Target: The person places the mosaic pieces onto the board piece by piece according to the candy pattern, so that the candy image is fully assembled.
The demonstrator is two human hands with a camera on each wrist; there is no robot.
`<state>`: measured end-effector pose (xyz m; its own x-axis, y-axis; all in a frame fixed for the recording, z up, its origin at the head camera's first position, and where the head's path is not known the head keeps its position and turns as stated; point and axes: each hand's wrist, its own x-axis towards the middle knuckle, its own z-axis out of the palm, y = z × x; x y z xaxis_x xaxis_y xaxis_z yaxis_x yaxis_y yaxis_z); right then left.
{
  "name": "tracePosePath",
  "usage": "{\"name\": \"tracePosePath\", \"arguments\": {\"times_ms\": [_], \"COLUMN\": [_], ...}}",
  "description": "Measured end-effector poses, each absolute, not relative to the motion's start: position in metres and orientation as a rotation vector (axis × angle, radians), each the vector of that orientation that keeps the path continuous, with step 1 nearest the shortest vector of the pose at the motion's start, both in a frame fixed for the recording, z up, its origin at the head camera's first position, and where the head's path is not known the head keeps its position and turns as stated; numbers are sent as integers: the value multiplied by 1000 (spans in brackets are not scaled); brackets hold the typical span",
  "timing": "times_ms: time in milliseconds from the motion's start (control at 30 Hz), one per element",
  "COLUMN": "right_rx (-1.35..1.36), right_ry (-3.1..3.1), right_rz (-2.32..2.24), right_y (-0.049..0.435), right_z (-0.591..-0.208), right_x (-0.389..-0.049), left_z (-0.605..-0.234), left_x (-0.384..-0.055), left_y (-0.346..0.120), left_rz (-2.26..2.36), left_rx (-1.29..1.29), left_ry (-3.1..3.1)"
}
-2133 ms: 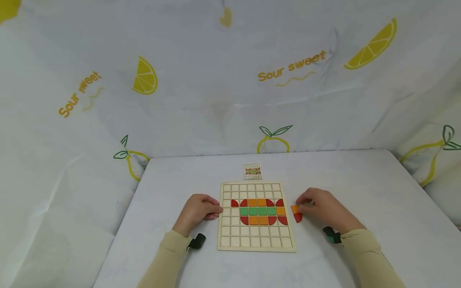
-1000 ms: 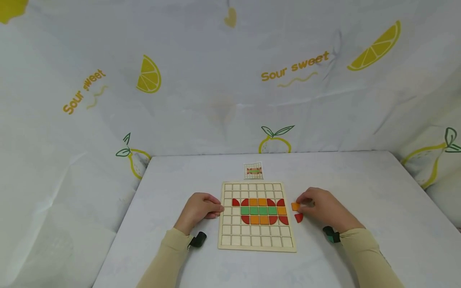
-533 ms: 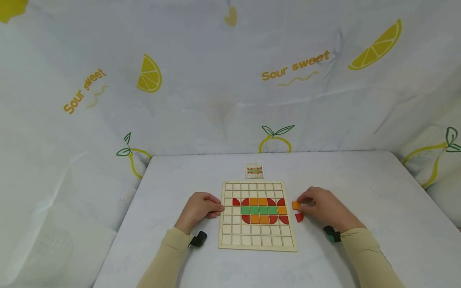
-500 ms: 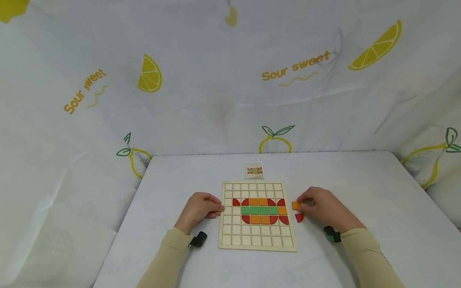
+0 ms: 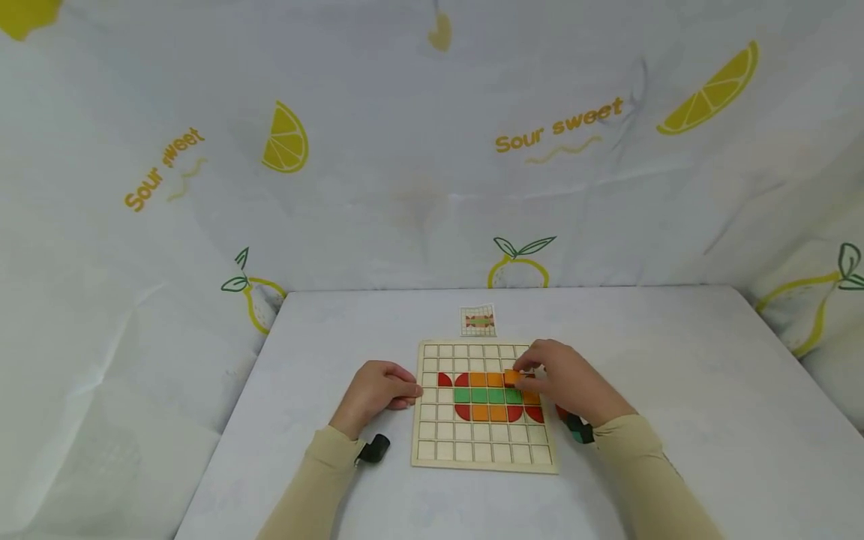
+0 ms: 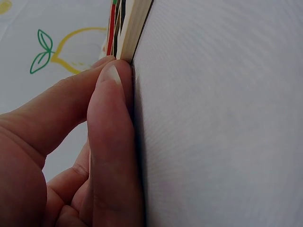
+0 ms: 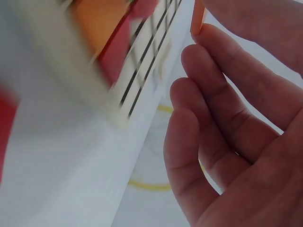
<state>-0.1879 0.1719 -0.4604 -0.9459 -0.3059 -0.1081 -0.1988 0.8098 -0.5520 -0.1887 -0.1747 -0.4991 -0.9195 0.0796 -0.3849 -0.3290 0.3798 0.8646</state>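
My right hand [image 5: 563,379] pinches an orange square tile [image 5: 511,378] between thumb and forefinger, over the right part of the wooden grid board [image 5: 466,453]. In the right wrist view the orange tile [image 7: 198,18] stands on edge at the fingertips, and the other fingers are loosely bent. My left hand [image 5: 378,391] grips the board's left edge with thumb and forefinger; the left wrist view shows the board's side [image 6: 133,35] right at the fingertips. Green square tiles [image 5: 479,395] form a row on the board, with orange squares and red quarter-circle tiles [image 5: 462,412] around them.
Behind the board lies a small pattern card [image 5: 479,321] with a like design. A loose red tile [image 5: 561,412] lies on the table to the right of the board, partly hidden by my right wrist. A lemon-printed cloth [image 5: 378,225] hangs behind the table.
My right hand has lifted the orange tile from the table beside the board and carried it left over the board. My left hand stays at the board's left edge.
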Motion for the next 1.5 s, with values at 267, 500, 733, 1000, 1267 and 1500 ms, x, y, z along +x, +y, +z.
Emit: {"name": "tracePosePath", "arguments": {"times_ms": [267, 500, 733, 1000, 1267, 1500], "right_rx": [-582, -699, -721, -731, -739, -766], "right_ry": [2820, 2809, 2855, 2884, 2921, 2937], "right_rz": [-809, -802, -699, -641, -612, -574], "right_y": [125, 91, 74, 66, 63, 60], "right_z": [-464, -470, -474, -475, -477, -478], "right_x": [-189, -184, -180, -180, -180, -181], "left_z": [-502, -501, -501, -502, -503, -502], "left_x": [-189, -189, -188, -189, -189, -191], "left_y": [-176, -177, -177, -177, -177, -178], "left_rz": [1558, 1557, 1559, 1562, 1567, 1568], "left_rx": [-201, -174, -159, -166, -163, -170], "left_ry": [2286, 2298, 2307, 2308, 2302, 2286]}}
